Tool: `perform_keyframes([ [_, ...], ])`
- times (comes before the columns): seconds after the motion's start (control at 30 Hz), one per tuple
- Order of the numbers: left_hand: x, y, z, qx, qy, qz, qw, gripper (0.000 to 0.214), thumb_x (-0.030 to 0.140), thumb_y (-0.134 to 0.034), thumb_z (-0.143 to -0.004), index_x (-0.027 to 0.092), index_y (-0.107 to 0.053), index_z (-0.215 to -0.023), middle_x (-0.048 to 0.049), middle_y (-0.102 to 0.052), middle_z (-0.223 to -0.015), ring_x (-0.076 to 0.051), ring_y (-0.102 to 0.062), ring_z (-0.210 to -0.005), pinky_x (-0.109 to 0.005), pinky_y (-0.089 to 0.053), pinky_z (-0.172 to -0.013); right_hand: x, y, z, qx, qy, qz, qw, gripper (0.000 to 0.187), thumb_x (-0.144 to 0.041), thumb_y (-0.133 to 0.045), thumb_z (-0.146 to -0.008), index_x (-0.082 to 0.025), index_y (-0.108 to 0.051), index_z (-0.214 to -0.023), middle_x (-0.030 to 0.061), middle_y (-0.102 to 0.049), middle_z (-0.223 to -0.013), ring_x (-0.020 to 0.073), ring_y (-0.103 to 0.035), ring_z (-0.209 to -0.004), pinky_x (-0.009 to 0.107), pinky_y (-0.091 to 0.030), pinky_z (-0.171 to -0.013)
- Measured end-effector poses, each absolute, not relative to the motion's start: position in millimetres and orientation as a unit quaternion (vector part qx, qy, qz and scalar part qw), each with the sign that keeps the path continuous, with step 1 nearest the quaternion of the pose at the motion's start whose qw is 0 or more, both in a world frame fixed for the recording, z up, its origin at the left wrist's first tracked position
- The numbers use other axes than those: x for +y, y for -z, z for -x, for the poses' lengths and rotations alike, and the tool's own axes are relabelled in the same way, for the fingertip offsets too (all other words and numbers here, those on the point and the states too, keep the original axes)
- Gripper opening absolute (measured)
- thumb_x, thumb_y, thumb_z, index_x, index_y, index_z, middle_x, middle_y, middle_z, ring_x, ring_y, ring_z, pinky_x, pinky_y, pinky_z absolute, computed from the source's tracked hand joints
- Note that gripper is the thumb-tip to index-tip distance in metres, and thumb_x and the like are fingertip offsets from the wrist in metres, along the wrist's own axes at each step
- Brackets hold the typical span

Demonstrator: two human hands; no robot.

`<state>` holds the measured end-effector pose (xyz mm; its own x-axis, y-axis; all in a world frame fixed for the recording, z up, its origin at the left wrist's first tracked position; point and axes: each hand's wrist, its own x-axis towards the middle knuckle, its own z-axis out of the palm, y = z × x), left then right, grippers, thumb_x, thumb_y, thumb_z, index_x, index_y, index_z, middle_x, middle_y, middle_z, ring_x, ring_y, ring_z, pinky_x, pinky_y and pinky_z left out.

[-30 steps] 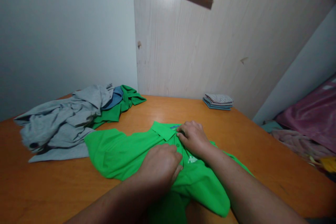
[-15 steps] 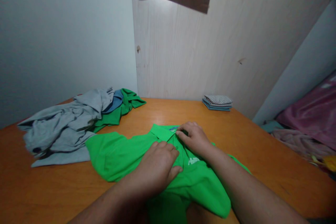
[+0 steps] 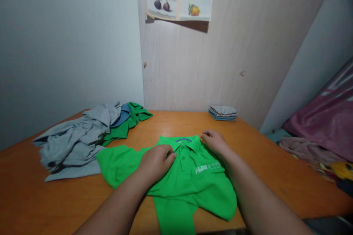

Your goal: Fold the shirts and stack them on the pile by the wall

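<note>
A green polo shirt (image 3: 190,180) lies front up on the table, its collar away from me and white lettering on its chest. My left hand (image 3: 158,159) rests on the shirt left of the button placket, palm down and open, with loosely bent fingers. Beside the collar's right corner is my right hand (image 3: 213,141), its fingers bent and a small gap showing between thumb and fingertips. Whether those fingertips touch the cloth is hard to see. Below the chest, a narrower part of the shirt extends toward me.
A rumpled heap of grey clothing (image 3: 74,139) lies on the left of the orange table (image 3: 275,176), with a darker green garment (image 3: 138,112) behind it. Folded striped cloth (image 3: 223,112) sits at the back right. Pink fabric (image 3: 322,117) is beyond the right edge.
My right hand has moved right from the collar opening, and the collar now lies spread wider. My left hand has shifted slightly left, uncovering the placket. The camera view has tilted up.
</note>
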<state>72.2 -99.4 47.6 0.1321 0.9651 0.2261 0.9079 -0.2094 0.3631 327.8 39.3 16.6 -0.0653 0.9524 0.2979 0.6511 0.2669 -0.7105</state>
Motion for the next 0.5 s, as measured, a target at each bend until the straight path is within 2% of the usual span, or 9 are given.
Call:
perform_keyframes([
  [0.2, -85, -34, -65, 0.623, -0.251, -0.734, 0.102, 0.026, 0.040, -0.053, -0.094, 0.021, -0.070, -0.087, -0.0041, -0.073, -0.086, -0.020, -0.065, -0.081, -0.027, -0.036, -0.065, 34, -13, -322, -0.723, -0.262, 0.556, 0.316, 0.021, -0.036, -0.068, -0.072, -0.019, -0.065, -0.060, -0.0023, -0.057, -0.053, 0.0146, -0.053, -0.055, 0.025, -0.034, -0.052],
  [0.3, -85, -32, -66, 0.623, -0.259, -0.731, 0.104, 0.025, 0.039, -0.053, -0.094, 0.021, -0.069, -0.087, -0.0042, -0.073, -0.087, -0.020, -0.065, -0.083, -0.027, -0.036, -0.067, 32, -15, -320, -0.718, -0.259, 0.554, 0.331, 0.016, -0.032, -0.066, -0.072, -0.019, -0.066, -0.063, -0.0023, -0.059, -0.056, 0.0143, -0.052, -0.056, 0.024, -0.034, -0.053],
  [0.5, -86, -35, -68, 0.642, -0.267, -0.709, 0.114, 0.023, 0.038, -0.055, -0.091, 0.020, -0.070, -0.086, -0.0049, -0.075, -0.088, -0.021, -0.066, -0.084, -0.028, -0.037, -0.067, 24, -34, -317, -0.721, -0.233, 0.523, 0.389, 0.018, -0.032, -0.060, -0.078, -0.019, -0.063, -0.067, -0.0005, -0.061, -0.064, 0.0155, -0.054, -0.064, 0.025, -0.039, -0.059],
])
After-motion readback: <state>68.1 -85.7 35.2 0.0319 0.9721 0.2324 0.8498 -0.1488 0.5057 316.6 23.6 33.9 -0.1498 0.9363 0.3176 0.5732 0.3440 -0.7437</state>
